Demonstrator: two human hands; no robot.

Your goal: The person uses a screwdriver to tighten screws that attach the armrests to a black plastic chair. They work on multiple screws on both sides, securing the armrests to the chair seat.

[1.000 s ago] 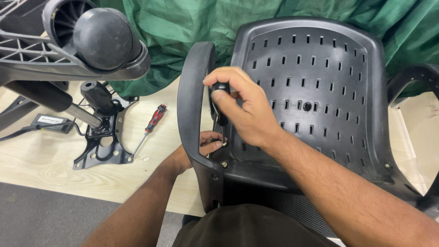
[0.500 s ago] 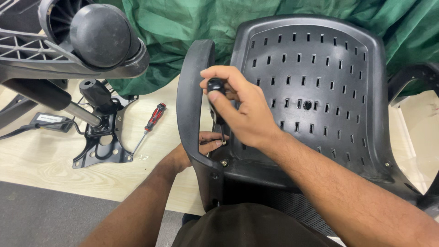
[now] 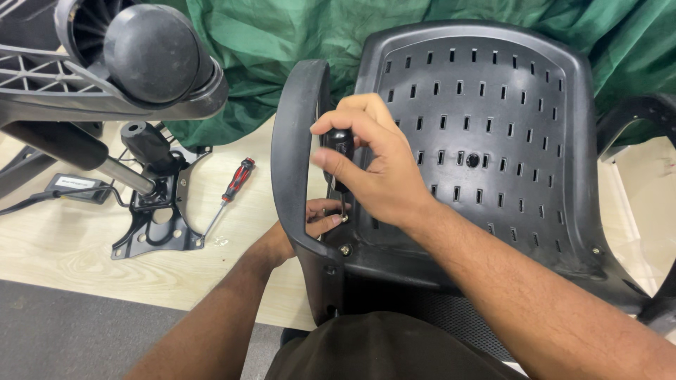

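My right hand [image 3: 377,169] is closed around the black handle of a screwdriver [image 3: 340,144], its shaft pointing down at a screw by the base of the black armrest [image 3: 296,141]. My left hand [image 3: 310,222] reaches under the armrest, fingertips at the screw point near the shaft tip. Both sit at the left edge of the upturned black slotted chair seat [image 3: 493,141]. A second bolt [image 3: 345,250] shows just below on the armrest bracket.
A red-and-black screwdriver [image 3: 229,193] lies on the light wooden floor at left. Beside it are a black metal chair mechanism plate [image 3: 158,225] with gas cylinder, and a chair base with caster [image 3: 151,53] at top left. Green cloth [image 3: 282,42] lies behind. The other armrest [image 3: 634,116] is at right.
My right hand has shifted slightly on the screwdriver handle, fingers re-gripping as it turns. My left hand stays under the armrest.
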